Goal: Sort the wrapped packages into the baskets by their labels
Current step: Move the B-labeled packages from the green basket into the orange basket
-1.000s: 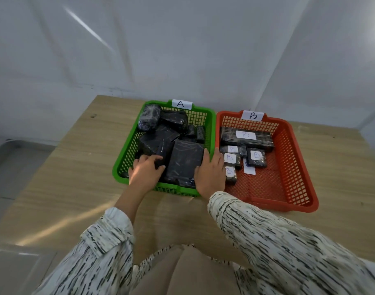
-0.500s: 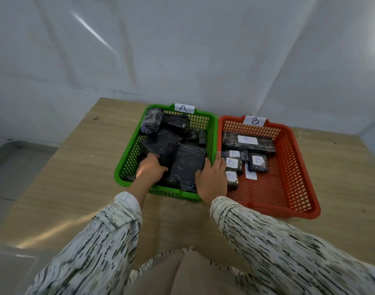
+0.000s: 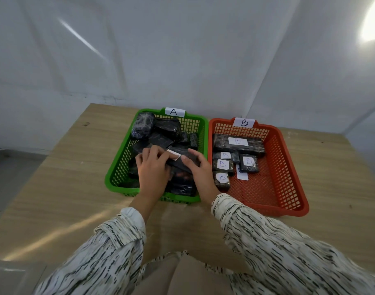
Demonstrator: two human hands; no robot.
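A green basket (image 3: 116, 173) tagged A holds several black wrapped packages. Over its near half, my left hand (image 3: 152, 169) and my right hand (image 3: 200, 170) grip a flat black package (image 3: 183, 159) from both sides, tilted up, with a white label showing on its top face; the letter is unreadable. To the right stands an orange basket (image 3: 288, 167) tagged B. It holds several black packages marked B, among them a long one (image 3: 237, 143) at the back.
Both baskets stand side by side on a wooden table (image 3: 61, 177) against a white wall. A loose white label (image 3: 242, 175) lies on the orange basket's floor. My patterned sleeves fill the near foreground.
Both hands have lifted the large flat package out of the green basket's pile and turned it, exposing a white label on it.
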